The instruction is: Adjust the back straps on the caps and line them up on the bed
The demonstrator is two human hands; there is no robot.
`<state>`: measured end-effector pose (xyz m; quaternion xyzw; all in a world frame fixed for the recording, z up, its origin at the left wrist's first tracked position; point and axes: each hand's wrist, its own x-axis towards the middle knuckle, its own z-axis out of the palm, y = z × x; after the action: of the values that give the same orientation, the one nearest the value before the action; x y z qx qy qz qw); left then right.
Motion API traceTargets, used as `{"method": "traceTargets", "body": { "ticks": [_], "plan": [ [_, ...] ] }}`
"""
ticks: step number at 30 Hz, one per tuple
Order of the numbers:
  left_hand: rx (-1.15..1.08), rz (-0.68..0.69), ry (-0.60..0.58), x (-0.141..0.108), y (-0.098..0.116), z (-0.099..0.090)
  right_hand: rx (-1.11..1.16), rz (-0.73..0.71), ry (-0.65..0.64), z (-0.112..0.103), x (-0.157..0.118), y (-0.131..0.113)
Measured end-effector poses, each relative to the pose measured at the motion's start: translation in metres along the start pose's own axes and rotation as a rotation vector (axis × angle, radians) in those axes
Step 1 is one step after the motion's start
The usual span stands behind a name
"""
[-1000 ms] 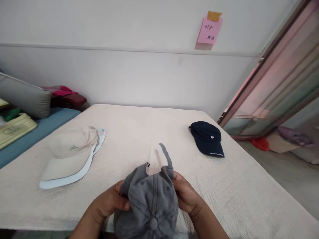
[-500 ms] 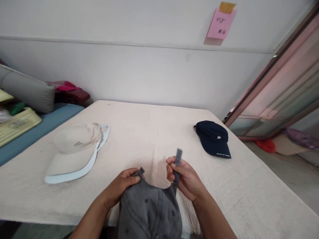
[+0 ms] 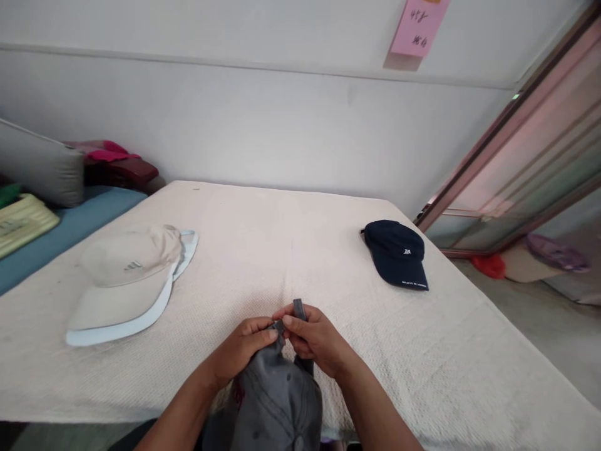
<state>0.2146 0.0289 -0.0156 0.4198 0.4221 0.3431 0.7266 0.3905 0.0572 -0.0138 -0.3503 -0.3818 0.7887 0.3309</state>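
A dark grey cap [image 3: 282, 394] is held at the near edge of the table, its back opening turned away from me. My left hand [image 3: 245, 347] pinches one end of the back closure, where a small buckle-like end shows. Between the fingers of my right hand [image 3: 319, 338] is the grey strap [image 3: 299, 308] from the other side, its tip sticking up. Both hands meet at the closure; whether the strap passes through the buckle is hidden by the fingers. A beige cap with a pale blue brim edge [image 3: 126, 275] lies to the left. A navy cap [image 3: 394, 254] rests on the right.
The table has a cream textured cloth [image 3: 244, 244] and stands against a white wall [image 3: 263, 125] bearing a pink note [image 3: 417, 28]. At left are a grey cushion [image 3: 42, 163] and a yellow container [image 3: 25, 222]. A sliding door [image 3: 516, 163] is at right.
My right hand has moved left with the strap, up against my left hand. The cap's back opening has narrowed and its sides have folded together. The view has shifted slightly.
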Motion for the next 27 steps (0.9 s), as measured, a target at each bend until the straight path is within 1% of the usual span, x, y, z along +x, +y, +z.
{"method": "traceTargets", "body": {
  "ticks": [3,5,9,12,16,19,21,22,25,27],
  "plan": [
    [0.037,0.036,0.054,0.004,-0.004,0.001,-0.007,0.011,-0.025,-0.002,-0.002,0.002],
    [0.071,0.068,0.093,0.006,-0.005,0.002,-0.021,0.015,-0.017,-0.003,-0.003,0.002],
    [0.11,0.103,0.133,0.007,-0.005,0.003,-0.024,0.035,0.011,-0.001,-0.002,0.001],
    [0.054,0.126,0.141,0.008,-0.007,0.003,-0.028,0.037,0.048,-0.001,0.0,0.002],
    [0.034,0.108,0.121,0.01,-0.012,0.002,-0.074,0.029,0.106,0.0,0.002,0.005],
    [0.029,0.115,0.161,0.011,-0.013,0.001,-0.081,-0.005,0.096,0.002,0.001,0.005],
    [-0.016,0.115,0.176,0.011,-0.012,0.0,-0.008,-0.048,0.101,0.002,0.001,0.004],
    [-0.046,0.112,0.175,0.01,-0.011,-0.001,0.052,-0.071,0.124,0.002,0.001,0.004],
    [-0.133,0.081,0.164,0.009,-0.01,-0.002,0.232,-0.163,0.253,-0.001,0.003,0.005],
    [-0.179,0.054,0.17,0.009,-0.009,-0.002,0.251,-0.201,0.3,-0.004,0.006,0.007]
  ]
}}
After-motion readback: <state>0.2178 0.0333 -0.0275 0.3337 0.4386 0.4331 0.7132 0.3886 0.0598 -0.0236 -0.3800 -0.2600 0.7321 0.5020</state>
